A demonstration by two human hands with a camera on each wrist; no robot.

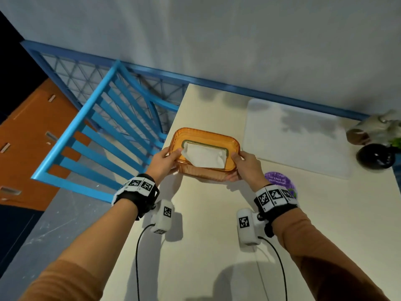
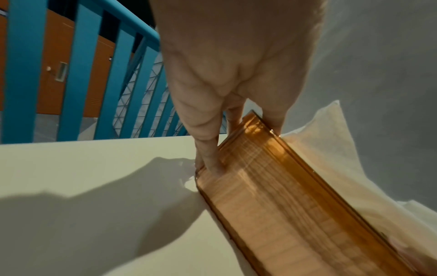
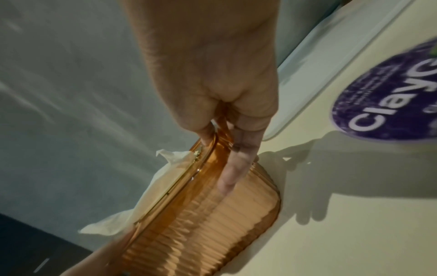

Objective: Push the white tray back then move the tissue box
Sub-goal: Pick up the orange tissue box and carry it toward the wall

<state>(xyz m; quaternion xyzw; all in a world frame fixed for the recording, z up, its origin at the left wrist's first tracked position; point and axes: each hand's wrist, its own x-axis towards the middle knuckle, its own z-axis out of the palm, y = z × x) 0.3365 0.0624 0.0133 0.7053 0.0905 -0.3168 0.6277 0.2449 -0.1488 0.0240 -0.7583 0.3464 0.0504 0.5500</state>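
Amber tissue box [image 1: 204, 152] is clamped at its two short ends: left hand [image 1: 162, 162] and right hand [image 1: 249, 165] each pinch it, thumb on lid, fingers [image 3: 232, 168] down the ribbed side.

Bare table [image 1: 201, 235] lies open in front; white tray [image 1: 299, 137] and purple disc [image 1: 280, 181] crowd the right.

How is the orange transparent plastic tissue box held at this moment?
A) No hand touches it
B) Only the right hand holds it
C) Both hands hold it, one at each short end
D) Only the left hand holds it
C: the left hand and right hand each grip one short end of the orange transparent plastic tissue box.
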